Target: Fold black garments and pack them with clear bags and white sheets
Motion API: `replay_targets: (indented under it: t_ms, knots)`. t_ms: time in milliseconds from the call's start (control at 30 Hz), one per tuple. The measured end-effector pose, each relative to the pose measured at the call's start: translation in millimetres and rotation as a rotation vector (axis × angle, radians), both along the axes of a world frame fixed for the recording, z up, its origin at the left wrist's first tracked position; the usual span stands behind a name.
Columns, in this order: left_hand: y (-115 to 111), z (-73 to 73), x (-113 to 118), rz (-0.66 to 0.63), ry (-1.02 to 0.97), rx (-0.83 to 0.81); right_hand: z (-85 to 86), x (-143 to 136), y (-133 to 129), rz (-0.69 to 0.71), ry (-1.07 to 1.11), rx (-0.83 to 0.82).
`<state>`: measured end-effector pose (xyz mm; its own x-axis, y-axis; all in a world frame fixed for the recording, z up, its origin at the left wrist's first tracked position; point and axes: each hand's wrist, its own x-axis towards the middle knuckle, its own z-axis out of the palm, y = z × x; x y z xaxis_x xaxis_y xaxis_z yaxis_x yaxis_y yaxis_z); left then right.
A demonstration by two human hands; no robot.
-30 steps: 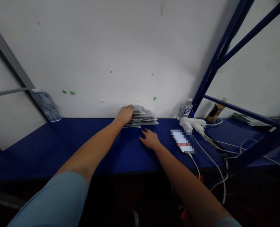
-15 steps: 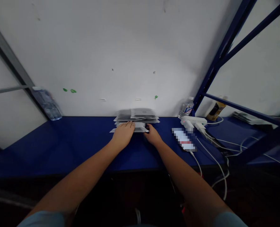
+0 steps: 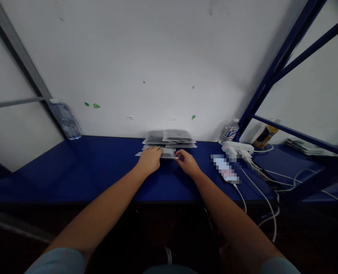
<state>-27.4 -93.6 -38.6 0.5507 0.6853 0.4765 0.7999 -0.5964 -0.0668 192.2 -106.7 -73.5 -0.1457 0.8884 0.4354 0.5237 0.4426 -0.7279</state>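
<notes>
A stack of flat, pale grey packets [image 3: 179,135], which look like plastic sleeves or thin pouches, lies on the blue table [image 3: 100,171] against the wall. My left hand [image 3: 150,160] curls over the left part of the front packet [image 3: 168,153], fingers together and thumb hidden. At that packet's right corner, my right hand [image 3: 187,161] is closed in a pinch, with thumb and forefinger on the edge. What is inside the packets cannot be made out.
Right of my hands lies a phone [image 3: 225,168] on a charging cable. Behind it are a white power strip [image 3: 240,146] with plugs and a small bottle [image 3: 229,132]. A large clear bottle [image 3: 67,120] leans at the left. Blue frame bars [image 3: 267,83] rise on the right.
My right fingers have shifted slightly at the front packet's corner, and the dark gap there no longer shows. My left hand stays on the packet. The whole view has shifted a little.
</notes>
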Motion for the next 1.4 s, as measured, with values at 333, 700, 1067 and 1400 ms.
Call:
replay_targets:
  t_ms: [333,700,1067,1400]
  knots:
    - [-6,-2.2,15,-0.307,-0.118,0.01,6.5,-2,-5,-0.022,0.002,0.069]
    - [-3,-9.6,20,-0.461,-0.17,0.085,7.4,-6,-7,0.017,-0.082,0.089]
    - [-6,-3.2,16,-0.415,-0.124,0.159,11.3,-6,-9,-0.017,-0.076,0.104]
    - [-5,-0.2,12,-0.412,-0.103,0.151,11.4,-4,-9,-0.021,-0.078,0.136]
